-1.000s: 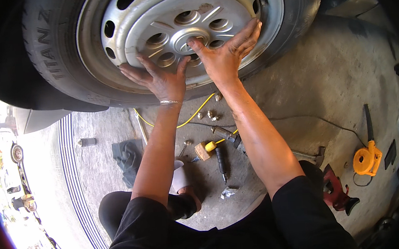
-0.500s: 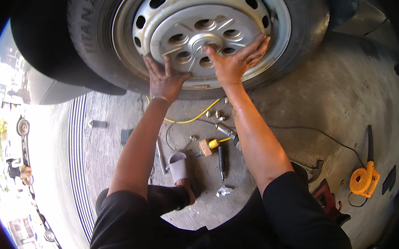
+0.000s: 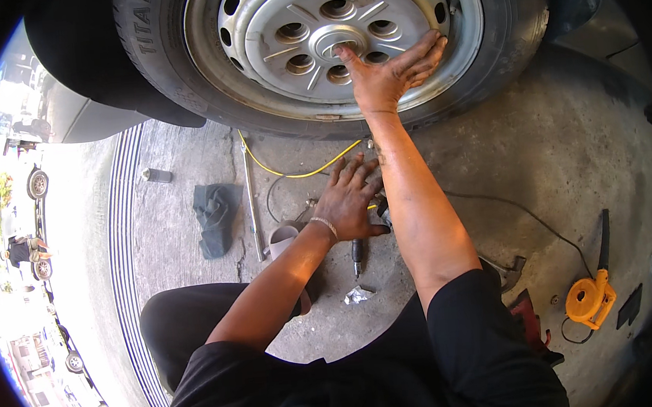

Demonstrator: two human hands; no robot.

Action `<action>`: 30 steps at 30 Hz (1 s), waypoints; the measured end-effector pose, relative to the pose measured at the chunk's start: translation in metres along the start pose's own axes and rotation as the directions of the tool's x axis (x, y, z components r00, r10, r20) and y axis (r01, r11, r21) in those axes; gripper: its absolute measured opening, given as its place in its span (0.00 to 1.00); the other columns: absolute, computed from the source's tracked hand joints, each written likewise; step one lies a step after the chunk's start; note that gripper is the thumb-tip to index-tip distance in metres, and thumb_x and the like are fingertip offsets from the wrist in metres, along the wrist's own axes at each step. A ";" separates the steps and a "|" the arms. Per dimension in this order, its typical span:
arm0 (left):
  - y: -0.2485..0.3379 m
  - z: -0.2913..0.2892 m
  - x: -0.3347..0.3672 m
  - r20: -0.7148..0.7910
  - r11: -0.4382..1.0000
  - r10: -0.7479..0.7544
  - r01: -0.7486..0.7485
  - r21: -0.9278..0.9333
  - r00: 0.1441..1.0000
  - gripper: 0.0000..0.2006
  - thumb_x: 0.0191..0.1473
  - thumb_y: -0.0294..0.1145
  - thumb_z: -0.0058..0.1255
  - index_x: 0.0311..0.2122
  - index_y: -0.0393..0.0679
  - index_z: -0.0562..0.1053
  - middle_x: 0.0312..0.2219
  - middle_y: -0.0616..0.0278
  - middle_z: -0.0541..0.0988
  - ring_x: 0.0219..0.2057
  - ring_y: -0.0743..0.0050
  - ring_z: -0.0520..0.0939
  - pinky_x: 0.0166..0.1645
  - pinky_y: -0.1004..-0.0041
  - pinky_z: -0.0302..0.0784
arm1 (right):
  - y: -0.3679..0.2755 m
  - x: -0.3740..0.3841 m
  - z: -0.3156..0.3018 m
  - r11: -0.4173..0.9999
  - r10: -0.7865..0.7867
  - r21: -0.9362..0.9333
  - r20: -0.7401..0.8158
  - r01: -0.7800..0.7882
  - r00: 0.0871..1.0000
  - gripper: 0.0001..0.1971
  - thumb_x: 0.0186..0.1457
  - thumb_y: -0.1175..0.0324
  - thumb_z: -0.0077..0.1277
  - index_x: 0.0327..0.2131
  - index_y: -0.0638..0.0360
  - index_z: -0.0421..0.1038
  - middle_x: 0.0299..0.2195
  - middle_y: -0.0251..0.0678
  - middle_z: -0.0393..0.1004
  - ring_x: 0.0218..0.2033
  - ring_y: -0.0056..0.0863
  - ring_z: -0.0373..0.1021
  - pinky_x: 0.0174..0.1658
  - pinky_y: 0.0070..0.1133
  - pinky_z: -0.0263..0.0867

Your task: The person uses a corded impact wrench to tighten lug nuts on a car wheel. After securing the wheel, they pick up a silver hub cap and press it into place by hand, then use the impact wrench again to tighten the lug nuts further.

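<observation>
My right hand (image 3: 396,75) presses on the silver wheel cover (image 3: 271,43), thumb at its centre cap and fingers stretched toward the edge. The steel rim (image 3: 211,59) and black tyre (image 3: 159,75) surround the cover, whose bolt holes show no nuts. Lower down, my left hand (image 3: 345,200) hovers over the concrete, palm down with fingers spread, beside my right forearm. It hides most of the small parts and tools there. A black rod-shaped tool (image 3: 357,258) shows below it. A yellow cord (image 3: 293,177) curves between this hand and the tyre.
Left of my hands lie a dark grey cloth (image 3: 218,220), a long metal bar (image 3: 254,217) and a small cylinder (image 3: 157,175). Crumpled foil (image 3: 359,294) is near my knees. An orange blower (image 3: 590,301) with a black cord and a red tool (image 3: 532,321) lie at the right.
My left hand has left the wheel cover and moved down over the floor tools. The right hand stays against the cover. The view has shifted, showing more of the grey cloth.
</observation>
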State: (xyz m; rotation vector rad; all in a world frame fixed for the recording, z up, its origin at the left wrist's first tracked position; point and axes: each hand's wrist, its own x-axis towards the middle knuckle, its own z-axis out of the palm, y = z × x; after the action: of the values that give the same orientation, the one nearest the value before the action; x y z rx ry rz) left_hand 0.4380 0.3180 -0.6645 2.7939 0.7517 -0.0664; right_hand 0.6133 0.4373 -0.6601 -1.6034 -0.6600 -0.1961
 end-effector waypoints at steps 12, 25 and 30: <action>0.009 0.015 0.019 0.345 0.990 0.121 -0.140 0.032 0.931 0.39 0.42 0.71 0.56 0.54 0.53 0.74 0.49 0.62 0.74 0.56 0.59 0.71 0.63 0.46 0.55 | 0.000 0.000 -0.001 1.000 0.026 0.005 0.028 -0.026 0.999 0.77 0.28 0.35 0.72 0.68 0.58 0.26 0.66 0.62 0.27 0.67 0.60 0.29 0.64 0.54 0.33; -0.039 -0.134 -0.075 0.199 0.988 -0.124 0.103 0.113 0.972 0.41 0.37 0.63 0.66 0.56 0.55 0.71 0.42 0.60 0.79 0.47 0.56 0.79 0.54 0.58 0.65 | -0.001 -0.002 -0.002 1.000 0.015 0.000 -0.001 -0.015 1.000 0.75 0.28 0.35 0.72 0.69 0.54 0.27 0.66 0.61 0.28 0.67 0.61 0.29 0.63 0.56 0.33; -0.104 -0.217 -0.149 0.102 0.884 -0.453 0.432 0.177 0.886 0.39 0.39 0.50 0.70 0.56 0.49 0.69 0.47 0.54 0.79 0.49 0.54 0.80 0.57 0.58 0.69 | 0.000 -0.001 0.000 1.000 0.010 -0.025 -0.020 -0.010 1.000 0.75 0.28 0.35 0.72 0.68 0.57 0.29 0.67 0.59 0.29 0.68 0.57 0.28 0.64 0.54 0.32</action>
State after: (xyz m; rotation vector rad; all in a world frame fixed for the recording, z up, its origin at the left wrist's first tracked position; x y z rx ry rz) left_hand 0.2524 0.3861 -0.4615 2.6511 1.3859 -0.4142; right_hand 0.6128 0.4366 -0.6606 -1.6267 -0.6360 -0.2137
